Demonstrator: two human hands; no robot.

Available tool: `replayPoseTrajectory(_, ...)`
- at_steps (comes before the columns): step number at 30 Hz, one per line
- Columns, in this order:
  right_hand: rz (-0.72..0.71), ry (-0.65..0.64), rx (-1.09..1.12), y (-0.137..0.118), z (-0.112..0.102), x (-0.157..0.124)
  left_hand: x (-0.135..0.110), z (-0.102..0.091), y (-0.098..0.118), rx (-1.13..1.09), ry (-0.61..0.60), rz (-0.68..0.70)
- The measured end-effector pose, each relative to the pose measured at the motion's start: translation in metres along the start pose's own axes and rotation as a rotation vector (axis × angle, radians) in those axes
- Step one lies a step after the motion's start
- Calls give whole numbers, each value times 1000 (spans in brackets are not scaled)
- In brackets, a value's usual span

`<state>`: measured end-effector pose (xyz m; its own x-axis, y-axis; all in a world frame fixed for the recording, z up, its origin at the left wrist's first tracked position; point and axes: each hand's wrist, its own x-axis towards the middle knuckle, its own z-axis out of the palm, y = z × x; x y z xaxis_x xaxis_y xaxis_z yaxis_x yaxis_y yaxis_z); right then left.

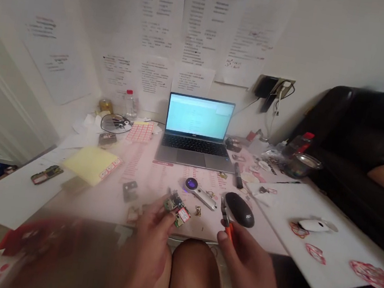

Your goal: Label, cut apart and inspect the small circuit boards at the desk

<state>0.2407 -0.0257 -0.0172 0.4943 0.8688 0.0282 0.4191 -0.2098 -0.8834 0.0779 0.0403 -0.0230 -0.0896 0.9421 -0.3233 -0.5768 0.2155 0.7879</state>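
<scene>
Green board (178, 210), pinched in the left hand (153, 231), lies left of the tool (226, 221) gripped in the right hand (246, 256).

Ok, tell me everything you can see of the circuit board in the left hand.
The circuit board is small and green, carrying dark and metallic-looking components and a white label edged in red. The left hand grips its lower left side, holding it near the front edge of the desk. The label's print is too blurred to read.
</scene>
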Motion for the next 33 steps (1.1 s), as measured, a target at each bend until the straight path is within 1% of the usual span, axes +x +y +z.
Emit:
replayPoseTrajectory(2,41,-20,153,-4,17,-5,-14,5,-10,-49,-7,-26)
replayPoseTrajectory(4,92,-14,222,-5,31,-12,-28,8,-23,-109,-18,-68)
replayPoseTrajectory(6,113,16,237,-4,39,-17,-40,8,-36,-125,-46,-96)
replayPoseTrajectory(7,108,32,234,-3,40,-17,-43,6,-40,-105,-53,-83)
replayPoseTrajectory(8,99,22,221,-2,40,-17,-45,2,-43,-68,-53,-60)
replayPoseTrajectory(10,82,-57,180,0,36,-12,-46,-11,-40,8,-32,-2)
replayPoseTrajectory(12,63,-132,151,0,33,-2,-44,-28,-27,75,11,63)
replayPoseTrajectory(14,39,-204,138,1,31,9,-38,-47,-7,196,86,172)
replayPoseTrajectory(17,-8,-283,45,3,34,25,-20,-77,27,558,220,391)
replayPoseTrajectory(20,-78,-296,-212,3,41,37,3,-99,51,877,216,557)
replayPoseTrajectory(23,-123,-242,-499,-3,48,41,28,-109,62,1108,182,678)
replayPoseTrajectory(24,-134,-211,-565,-5,49,39,36,-111,64,1166,167,697)
replayPoseTrajectory(26,-163,-142,-620,-8,51,35,51,-112,67,1247,115,695)
replayPoseTrajectory(28,-177,-93,-583,-8,49,28,64,-114,70,1273,53,670)
replayPoseTrajectory(30,-179,-76,-516,-6,44,21,74,-116,72,1257,9,647)
replayPoseTrajectory(33,-191,-75,-437,0,37,12,82,-118,74,1202,-12,622)
